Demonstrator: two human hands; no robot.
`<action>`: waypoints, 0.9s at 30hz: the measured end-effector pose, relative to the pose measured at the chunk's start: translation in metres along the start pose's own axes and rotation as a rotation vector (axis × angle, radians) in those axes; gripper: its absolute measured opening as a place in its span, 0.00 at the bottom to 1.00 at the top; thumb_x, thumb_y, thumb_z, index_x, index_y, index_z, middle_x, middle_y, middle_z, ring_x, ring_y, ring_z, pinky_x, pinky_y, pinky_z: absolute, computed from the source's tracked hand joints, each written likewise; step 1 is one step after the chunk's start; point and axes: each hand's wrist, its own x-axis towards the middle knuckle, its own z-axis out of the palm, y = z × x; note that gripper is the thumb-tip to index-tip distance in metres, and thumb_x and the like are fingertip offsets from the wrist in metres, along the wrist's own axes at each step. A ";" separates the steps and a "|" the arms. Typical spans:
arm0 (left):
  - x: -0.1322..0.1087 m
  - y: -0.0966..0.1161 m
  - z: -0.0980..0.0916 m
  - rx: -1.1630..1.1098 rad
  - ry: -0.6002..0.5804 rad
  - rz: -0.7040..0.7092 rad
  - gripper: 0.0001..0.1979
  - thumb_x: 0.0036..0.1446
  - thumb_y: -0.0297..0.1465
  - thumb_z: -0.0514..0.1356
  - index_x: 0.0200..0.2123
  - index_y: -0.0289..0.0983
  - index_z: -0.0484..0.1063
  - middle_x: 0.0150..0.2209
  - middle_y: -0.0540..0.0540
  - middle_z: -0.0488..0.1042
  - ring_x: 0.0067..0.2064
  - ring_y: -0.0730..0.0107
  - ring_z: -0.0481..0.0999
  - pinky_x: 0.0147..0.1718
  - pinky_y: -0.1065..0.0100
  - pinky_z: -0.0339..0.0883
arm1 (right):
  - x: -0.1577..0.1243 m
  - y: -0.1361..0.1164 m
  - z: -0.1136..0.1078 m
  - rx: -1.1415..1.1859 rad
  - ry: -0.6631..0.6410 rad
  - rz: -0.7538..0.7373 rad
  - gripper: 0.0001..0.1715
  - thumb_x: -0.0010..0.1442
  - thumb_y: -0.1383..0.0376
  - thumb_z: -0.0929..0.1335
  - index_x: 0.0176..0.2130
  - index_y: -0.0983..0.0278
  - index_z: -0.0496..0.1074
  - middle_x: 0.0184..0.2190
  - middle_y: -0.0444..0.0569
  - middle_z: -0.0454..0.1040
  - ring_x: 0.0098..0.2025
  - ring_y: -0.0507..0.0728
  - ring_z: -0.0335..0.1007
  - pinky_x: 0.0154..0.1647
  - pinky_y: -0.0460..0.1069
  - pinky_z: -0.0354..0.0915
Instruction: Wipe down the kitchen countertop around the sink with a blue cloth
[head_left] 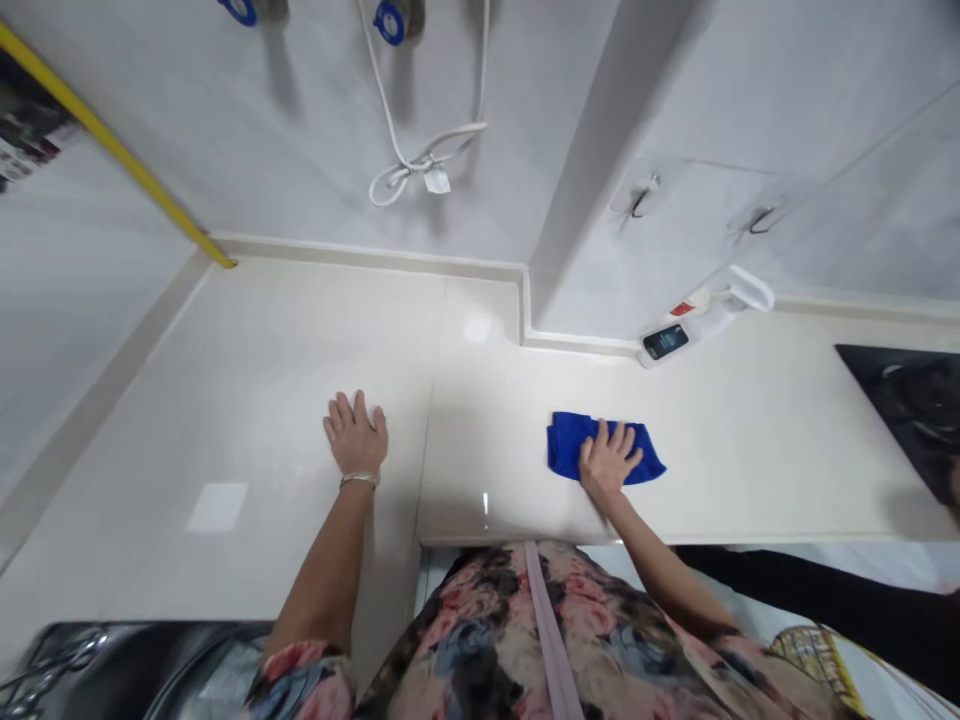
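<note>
— Where is the cloth?
— The cloth (564, 442) lies on the counter (247, 400), near the front edge, right of the seam. The right hand (607, 462) rests on top of it, palm down, fingers spread and straight. It presses rather than grips, with nothing pinched between the fingers
— And the left hand?
— The left hand (355, 438) is flat on the bare counter, well apart from the cloth, fingers stretched out and close together, holding nothing. A bracelet (358, 480) sits at the wrist
— How would the cloth handle?
— I judge it soft, limp and light, probably microfibre. It looks folded or bunched, with a loose edge showing at the left. On so glossy a counter it should slide easily under a flat palm. It would not keep its shape if lifted, so a pinch at that left edge, or gathering the whole of it in the fist, seems the surest hold
— Anything near it?
— A bottle (694, 325) lies on its side by the wall behind, apart from the cloth, and a hob (911, 400) is set in the counter far to the right
</note>
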 end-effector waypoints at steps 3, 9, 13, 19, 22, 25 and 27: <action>0.000 0.001 -0.001 0.012 0.023 0.013 0.35 0.73 0.46 0.48 0.72 0.28 0.63 0.75 0.23 0.54 0.79 0.40 0.47 0.74 0.36 0.42 | 0.029 -0.046 -0.005 0.012 -0.035 -0.079 0.34 0.71 0.59 0.57 0.69 0.68 0.69 0.72 0.69 0.62 0.75 0.76 0.51 0.67 0.76 0.53; 0.003 0.004 -0.004 0.052 0.027 0.008 0.35 0.72 0.46 0.49 0.71 0.26 0.64 0.74 0.22 0.56 0.78 0.38 0.49 0.73 0.36 0.45 | 0.067 -0.154 -0.005 0.105 -0.112 -0.258 0.33 0.70 0.61 0.59 0.68 0.70 0.69 0.71 0.69 0.63 0.72 0.76 0.53 0.66 0.72 0.53; 0.003 0.004 -0.006 0.074 -0.020 -0.020 0.34 0.71 0.45 0.50 0.71 0.27 0.64 0.75 0.23 0.55 0.78 0.40 0.48 0.74 0.36 0.44 | 0.077 -0.221 0.001 0.278 -0.173 -0.718 0.32 0.70 0.57 0.62 0.68 0.63 0.70 0.72 0.61 0.63 0.74 0.72 0.50 0.70 0.67 0.48; 0.002 0.005 -0.012 0.131 -0.078 -0.062 0.34 0.71 0.45 0.49 0.72 0.30 0.63 0.76 0.28 0.53 0.79 0.43 0.47 0.74 0.38 0.45 | 0.168 -0.276 0.019 0.336 -0.244 -0.829 0.34 0.70 0.57 0.62 0.70 0.63 0.68 0.74 0.60 0.60 0.77 0.70 0.43 0.74 0.66 0.41; 0.002 0.003 -0.013 0.144 -0.112 -0.068 0.34 0.71 0.45 0.49 0.72 0.30 0.62 0.77 0.29 0.53 0.79 0.44 0.46 0.75 0.38 0.45 | 0.214 -0.295 0.033 0.326 -0.196 -0.646 0.34 0.70 0.57 0.61 0.70 0.65 0.67 0.74 0.61 0.59 0.77 0.71 0.41 0.74 0.67 0.40; 0.000 0.000 -0.012 0.150 -0.114 -0.066 0.35 0.72 0.46 0.48 0.72 0.30 0.63 0.76 0.28 0.53 0.79 0.44 0.46 0.75 0.39 0.44 | 0.242 -0.314 0.041 0.291 -0.163 -0.506 0.35 0.70 0.56 0.60 0.71 0.66 0.66 0.74 0.63 0.59 0.77 0.76 0.41 0.74 0.72 0.37; -0.001 -0.003 -0.011 0.149 -0.112 -0.063 0.35 0.72 0.46 0.48 0.72 0.30 0.63 0.77 0.29 0.53 0.79 0.44 0.45 0.75 0.39 0.44 | 0.253 -0.322 0.042 0.248 -0.168 -0.457 0.36 0.71 0.55 0.60 0.72 0.66 0.64 0.73 0.64 0.59 0.75 0.79 0.42 0.73 0.76 0.36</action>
